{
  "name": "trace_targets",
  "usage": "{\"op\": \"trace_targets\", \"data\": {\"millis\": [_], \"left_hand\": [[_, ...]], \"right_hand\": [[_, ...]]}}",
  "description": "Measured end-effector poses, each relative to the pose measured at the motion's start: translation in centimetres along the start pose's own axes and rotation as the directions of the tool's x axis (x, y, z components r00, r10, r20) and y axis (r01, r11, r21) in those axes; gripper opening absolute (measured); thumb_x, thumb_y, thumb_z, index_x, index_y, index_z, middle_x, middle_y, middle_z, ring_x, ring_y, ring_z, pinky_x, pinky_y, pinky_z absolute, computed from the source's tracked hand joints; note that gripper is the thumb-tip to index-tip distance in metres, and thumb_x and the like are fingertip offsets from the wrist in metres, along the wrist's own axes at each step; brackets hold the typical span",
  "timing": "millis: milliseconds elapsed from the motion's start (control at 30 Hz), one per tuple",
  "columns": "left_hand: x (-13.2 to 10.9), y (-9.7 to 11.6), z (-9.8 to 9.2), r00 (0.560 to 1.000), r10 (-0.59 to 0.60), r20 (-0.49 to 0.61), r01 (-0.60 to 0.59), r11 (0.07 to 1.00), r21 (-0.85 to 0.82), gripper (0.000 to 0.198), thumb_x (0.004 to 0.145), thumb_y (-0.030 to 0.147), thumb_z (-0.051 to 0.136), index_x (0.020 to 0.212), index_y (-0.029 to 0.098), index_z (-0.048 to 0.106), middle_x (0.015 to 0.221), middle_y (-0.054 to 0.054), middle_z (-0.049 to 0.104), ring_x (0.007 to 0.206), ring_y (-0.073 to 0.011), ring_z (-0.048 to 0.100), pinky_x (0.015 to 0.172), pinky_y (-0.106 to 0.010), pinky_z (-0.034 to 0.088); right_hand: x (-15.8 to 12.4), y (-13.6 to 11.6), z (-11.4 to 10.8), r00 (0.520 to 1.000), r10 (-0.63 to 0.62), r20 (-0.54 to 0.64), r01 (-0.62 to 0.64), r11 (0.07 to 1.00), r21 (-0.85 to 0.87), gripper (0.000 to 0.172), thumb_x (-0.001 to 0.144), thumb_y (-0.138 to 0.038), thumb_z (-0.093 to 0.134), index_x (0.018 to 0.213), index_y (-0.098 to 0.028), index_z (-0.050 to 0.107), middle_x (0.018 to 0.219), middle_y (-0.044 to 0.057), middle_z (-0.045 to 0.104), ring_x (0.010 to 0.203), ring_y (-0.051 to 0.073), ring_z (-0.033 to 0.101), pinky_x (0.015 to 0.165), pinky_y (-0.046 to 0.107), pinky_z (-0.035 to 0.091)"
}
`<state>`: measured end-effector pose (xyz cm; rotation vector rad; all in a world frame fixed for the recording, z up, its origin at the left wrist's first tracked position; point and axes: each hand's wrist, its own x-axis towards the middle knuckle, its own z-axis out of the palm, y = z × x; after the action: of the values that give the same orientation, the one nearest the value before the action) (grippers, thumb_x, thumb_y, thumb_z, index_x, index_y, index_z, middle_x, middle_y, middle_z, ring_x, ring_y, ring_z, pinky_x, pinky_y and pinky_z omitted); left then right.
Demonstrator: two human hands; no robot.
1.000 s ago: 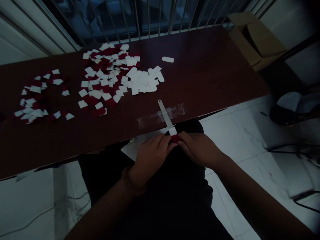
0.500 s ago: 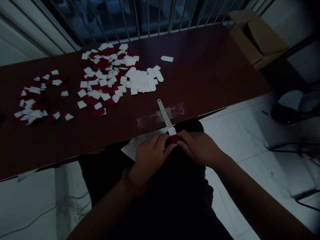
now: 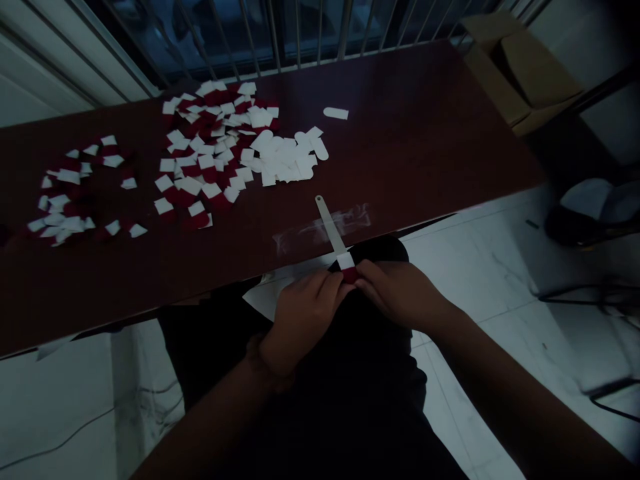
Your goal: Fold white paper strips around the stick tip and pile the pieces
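A thin metal strip [image 3: 330, 223], with a hole at its far end, reaches over the table's front edge; it looks like a steel ruler. Its near end goes into a small red-and-white fabric piece [image 3: 349, 272], white part toward the table. My left hand [image 3: 304, 310] pinches this piece from the left, thumb and fingers together. From the right, my right hand [image 3: 400, 290] grips its other side with the fingertips. Both hands are close together above my lap, and the strip's near end is hidden in the piece.
Several red-and-white pieces lie heaped [image 3: 200, 153] on the dark red table [image 3: 410, 133], with another group [image 3: 65, 207] farther left. White round-ended pieces [image 3: 285, 157] sit beside the heap, and one [image 3: 336, 113] lies apart. A cardboard box [image 3: 540, 67] stands beyond the table's right end.
My left fingers have closed in, so the gap between thumb and forefinger is gone. My right hand stays at the red part. The view has shifted slightly.
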<state>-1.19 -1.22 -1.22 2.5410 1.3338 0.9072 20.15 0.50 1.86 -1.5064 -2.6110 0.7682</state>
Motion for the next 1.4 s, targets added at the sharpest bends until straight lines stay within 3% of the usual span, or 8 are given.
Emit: {"op": "trace_targets", "data": {"millis": [233,333,467,567,633,833,1200,1400], "left_hand": [[-0.1,-0.2,0.0,0.998,-0.048,0.037,0.05,0.997,-0.053,0.026,0.106,0.037,0.058,0.106,0.015,0.073,0.087,-0.006,0.077,0.076,-0.0195,0.072,0.062,-0.029,0.051],[0.1,-0.2,-0.1,0.965,-0.22,0.146,0.25,0.939,-0.235,0.029,0.1,0.045,0.066,0.104,0.018,0.075,0.085,-0.005,0.076,0.074,-0.0184,0.071,0.064,-0.029,0.053],[0.6,0.3,0.1,0.747,-0.499,0.44,0.661,0.484,-0.573,0.027,0.094,0.046,0.072,0.102,0.021,0.075,0.082,-0.002,0.075,0.067,-0.0149,0.066,0.061,-0.026,0.053],[1.1,0.7,0.3,0.601,-0.538,0.592,0.746,0.112,-0.656,0.029,0.094,0.047,0.069,0.096,0.019,0.075,0.076,-0.002,0.072,0.057,-0.0117,0.059,0.052,-0.024,0.046],[1.4,0.9,0.3,0.569,-0.536,0.624,0.751,0.03,-0.66,0.029,0.093,0.046,0.07,0.087,0.018,0.075,0.07,-0.001,0.069,0.053,-0.0101,0.053,0.049,-0.023,0.041],[1.6,0.8,0.2,0.536,-0.557,0.634,0.732,-0.067,-0.678,0.031,0.095,0.046,0.065,0.084,0.018,0.075,0.061,0.001,0.059,0.051,-0.0096,0.048,0.046,-0.022,0.032],[1.5,0.9,0.7,0.484,-0.576,0.659,0.732,-0.146,-0.665,0.034,0.09,0.05,0.072,0.078,0.018,0.066,0.063,0.004,0.056,0.05,-0.0066,0.044,0.046,-0.02,0.032],[1.7,0.8,0.7,0.516,-0.546,0.66,0.746,-0.092,-0.66,0.03,0.09,0.048,0.073,0.083,0.019,0.071,0.062,0.003,0.058,0.049,-0.0074,0.045,0.046,-0.021,0.033]], "right_hand": [[-0.1,0.3,0.3,0.999,-0.009,-0.037,0.01,1.0,0.022,0.037,0.112,-0.043,0.03,0.101,-0.019,0.057,0.082,0.009,0.072,0.065,0.02,0.06,0.057,0.031,0.033],[-0.4,0.4,0.4,0.996,0.027,-0.088,-0.014,0.99,0.142,0.033,0.111,-0.043,0.033,0.101,-0.021,0.056,0.081,0.006,0.071,0.066,0.02,0.061,0.058,0.031,0.035],[-0.7,0.0,0.8,0.976,0.177,-0.131,-0.096,0.878,0.469,0.028,0.111,-0.039,0.037,0.098,-0.023,0.057,0.08,0.001,0.068,0.069,0.018,0.063,0.066,0.031,0.042],[-0.6,-0.8,1.6,0.963,0.249,-0.1,-0.123,0.742,0.659,0.037,0.111,-0.041,0.038,0.087,-0.023,0.058,0.078,0.001,0.066,0.072,0.018,0.062,0.07,0.031,0.045],[-0.5,-1.3,2.3,0.954,0.293,-0.072,-0.141,0.644,0.752,0.041,0.111,-0.043,0.04,0.081,-0.023,0.058,0.076,0.001,0.064,0.071,0.017,0.061,0.07,0.031,0.045],[-0.3,-1.9,3.1,0.912,0.408,-0.049,-0.157,0.456,0.876,0.04,0.11,-0.042,0.044,0.079,-0.022,0.059,0.07,-0.001,0.063,0.067,0.016,0.055,0.067,0.03,0.043],[-0.2,-2.1,3.0,0.9,0.434,-0.041,-0.176,0.449,0.876,0.042,0.11,-0.042,0.045,0.076,-0.021,0.06,0.07,-0.001,0.061,0.067,0.015,0.053,0.067,0.03,0.042],[0.0,-2.3,3.0,0.896,0.443,-0.03,-0.186,0.437,0.88,0.038,0.108,-0.043,0.049,0.079,-0.022,0.06,0.069,-0.002,0.059,0.065,0.015,0.054,0.064,0.029,0.042]]}}
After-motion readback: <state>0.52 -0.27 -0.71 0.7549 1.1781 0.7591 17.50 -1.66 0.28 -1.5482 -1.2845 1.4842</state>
